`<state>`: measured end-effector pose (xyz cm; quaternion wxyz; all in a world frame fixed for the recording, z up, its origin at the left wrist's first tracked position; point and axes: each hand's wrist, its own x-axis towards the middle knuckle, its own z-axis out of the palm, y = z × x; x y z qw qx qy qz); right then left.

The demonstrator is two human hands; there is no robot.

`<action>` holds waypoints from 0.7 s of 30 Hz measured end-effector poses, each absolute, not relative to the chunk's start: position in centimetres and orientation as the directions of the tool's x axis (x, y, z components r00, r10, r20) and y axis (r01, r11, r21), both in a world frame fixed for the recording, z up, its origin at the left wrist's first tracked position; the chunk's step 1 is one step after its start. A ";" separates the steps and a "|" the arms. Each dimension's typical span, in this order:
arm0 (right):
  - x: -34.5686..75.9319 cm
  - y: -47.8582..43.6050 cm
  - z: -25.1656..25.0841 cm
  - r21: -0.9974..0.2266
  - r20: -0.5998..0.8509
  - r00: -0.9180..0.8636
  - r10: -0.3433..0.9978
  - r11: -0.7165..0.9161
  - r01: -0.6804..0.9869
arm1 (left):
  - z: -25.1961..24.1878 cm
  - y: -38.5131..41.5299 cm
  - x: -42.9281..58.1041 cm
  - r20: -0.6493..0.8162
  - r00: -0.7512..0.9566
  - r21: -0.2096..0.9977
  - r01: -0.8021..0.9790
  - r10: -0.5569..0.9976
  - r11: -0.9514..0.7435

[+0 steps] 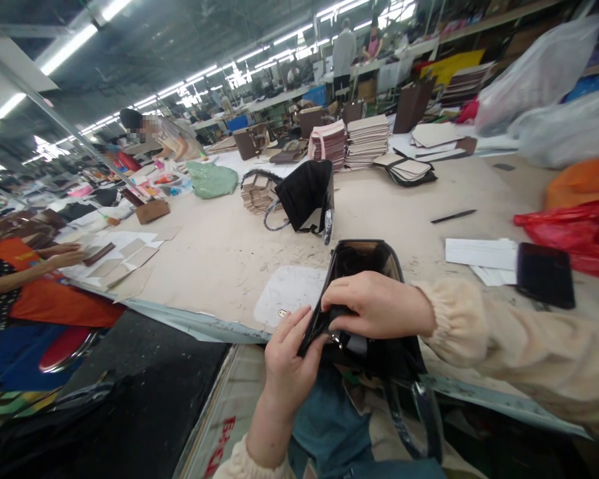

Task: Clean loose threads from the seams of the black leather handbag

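Note:
A black handbag (390, 266) lies open at the table's front edge, its mouth facing up and its wrapped handle (422, 419) hanging down near my lap. My left hand (290, 359) grips the bag's left rim, fingers outside and thumb on the inner side. Over the opening, my right hand (374, 306) is closed with bent fingers at the inside of that same rim; whatever it pinches is hidden. A small metal piece glints between the two hands. Under the bag's left side is a white sheet (292, 293) with a small gold metal fitting (282, 313) on it.
Another black bag (307, 193) stands further back, near stacked panels (367, 143). To the right lie a dark phone (546, 274), white papers (479, 254), a dark pen-like tool (454, 216) and a red plastic bag (579, 233). A co-worker's hands (64, 256) are at the left.

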<state>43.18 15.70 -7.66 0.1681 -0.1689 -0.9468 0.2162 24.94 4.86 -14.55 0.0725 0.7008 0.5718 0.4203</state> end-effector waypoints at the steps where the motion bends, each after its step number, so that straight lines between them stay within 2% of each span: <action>1: 43.2 15.7 -7.7 -0.449 0.228 -0.895 0.383 0.857 0.252 | -14.6 4.8 24.9 0.518 -0.001 0.569 0.747 0.855 -0.344; 14: 42.2 15.7 -8.0 -0.286 0.268 -0.848 0.458 0.878 0.384 | -14.6 4.9 24.8 0.541 0.010 0.544 0.759 0.841 -0.358; 21: 42.1 15.6 -8.2 -0.264 0.275 -0.825 0.494 0.863 0.430 | -14.3 4.8 25.0 0.518 -0.011 0.571 0.749 0.855 -0.337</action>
